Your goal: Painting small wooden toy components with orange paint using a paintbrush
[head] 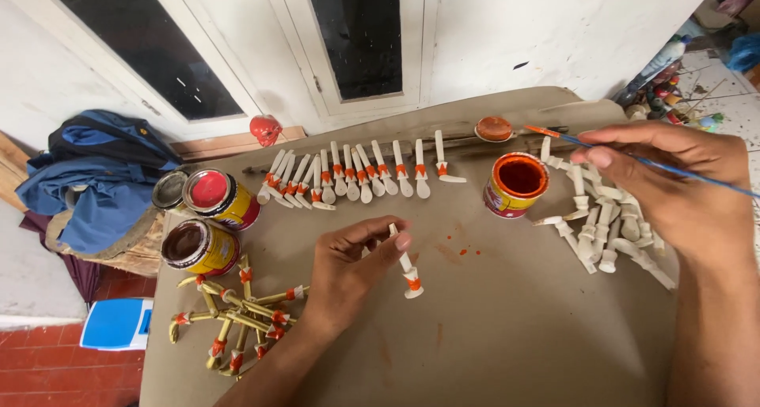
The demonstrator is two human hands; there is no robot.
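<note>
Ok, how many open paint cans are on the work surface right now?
3. An orange paint can sits near the right hand. A red paint can and a brown paint can stand together at the left edge, beside a loose lid.

Small peg (406, 264) in left hand (348, 272) – bare pale wood, matt, with a wet-looking orange band. Brush (633, 160) in right hand (673, 189) – thin blue handle, smooth. Paint tin (514, 187) – shiny metal, glossy orange inside. Table cover (491, 328) – dull brown card or paper, paint-flecked. Yellow pegs (237, 316) slightly glossy. Blue jacket (103, 189) – soft cloth.
</note>
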